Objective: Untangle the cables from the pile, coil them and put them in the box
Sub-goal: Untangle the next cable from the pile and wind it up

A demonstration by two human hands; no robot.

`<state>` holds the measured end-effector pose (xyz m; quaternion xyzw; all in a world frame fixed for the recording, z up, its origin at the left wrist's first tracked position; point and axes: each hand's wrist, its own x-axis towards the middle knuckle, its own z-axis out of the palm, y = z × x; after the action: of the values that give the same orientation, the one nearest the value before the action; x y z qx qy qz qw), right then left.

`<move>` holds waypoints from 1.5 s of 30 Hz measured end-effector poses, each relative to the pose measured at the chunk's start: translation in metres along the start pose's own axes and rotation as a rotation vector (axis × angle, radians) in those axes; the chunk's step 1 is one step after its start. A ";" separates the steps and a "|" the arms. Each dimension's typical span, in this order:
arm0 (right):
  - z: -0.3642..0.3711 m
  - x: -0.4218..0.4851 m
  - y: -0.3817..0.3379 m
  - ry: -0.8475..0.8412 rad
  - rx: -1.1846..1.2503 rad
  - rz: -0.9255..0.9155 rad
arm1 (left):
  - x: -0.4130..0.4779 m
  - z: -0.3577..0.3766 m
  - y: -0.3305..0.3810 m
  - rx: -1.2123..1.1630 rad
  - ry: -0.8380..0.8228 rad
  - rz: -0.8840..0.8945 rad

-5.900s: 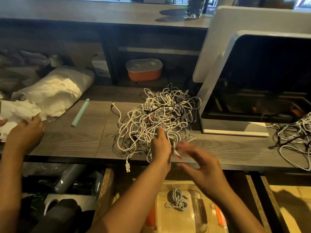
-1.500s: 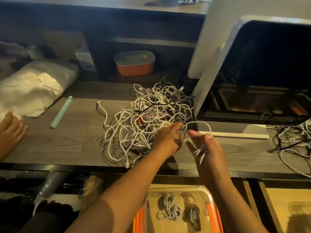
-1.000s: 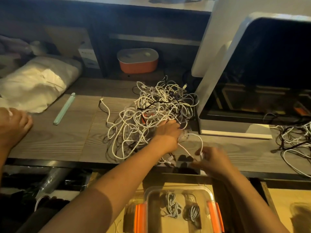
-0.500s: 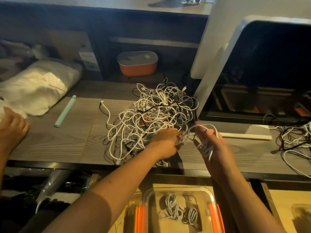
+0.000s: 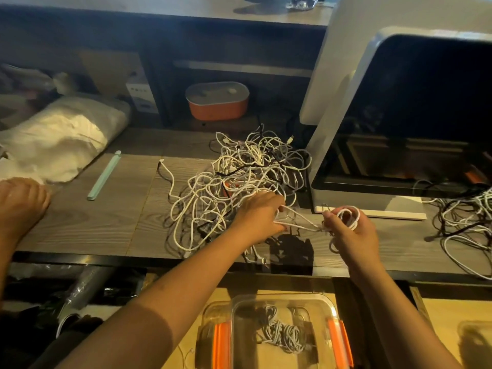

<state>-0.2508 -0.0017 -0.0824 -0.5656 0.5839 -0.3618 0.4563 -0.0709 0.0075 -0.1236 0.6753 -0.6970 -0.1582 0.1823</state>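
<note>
A tangled pile of white cables with a few dark strands lies on the wooden counter. My left hand rests at the pile's near right edge and grips a white cable that stretches taut to my right hand. That hand holds several loops of the same cable wound round its fingers. Below the counter stands a clear plastic box with orange clips, with coiled white cables inside.
A large white machine stands right of the pile. A second cable tangle lies far right. Another person's hand rests at the left, near a white bag and a pale green strip. An orange container sits on the back shelf.
My right hand has kept winding the cable, looping it round its fingers and moving right, so the strand to my left hand is pulled taut. The box now holds more coiled cable than 5.9 s ago.
</note>
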 end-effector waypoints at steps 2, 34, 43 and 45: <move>-0.004 0.003 0.004 0.079 0.021 0.016 | -0.001 -0.006 0.001 0.017 -0.041 0.015; -0.029 -0.008 0.019 -0.026 -0.739 -0.159 | -0.035 -0.036 0.044 -1.856 0.335 -0.719; 0.024 -0.043 0.010 -0.517 -0.404 -0.435 | -0.043 -0.044 0.070 -2.135 0.376 -0.637; 0.024 -0.049 0.003 -0.641 -0.213 -0.322 | -0.044 -0.048 0.062 -2.121 0.402 -0.602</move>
<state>-0.2316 0.0491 -0.0873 -0.7790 0.3493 -0.1709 0.4919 -0.1026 0.0553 -0.0540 0.3326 0.0241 -0.5979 0.7289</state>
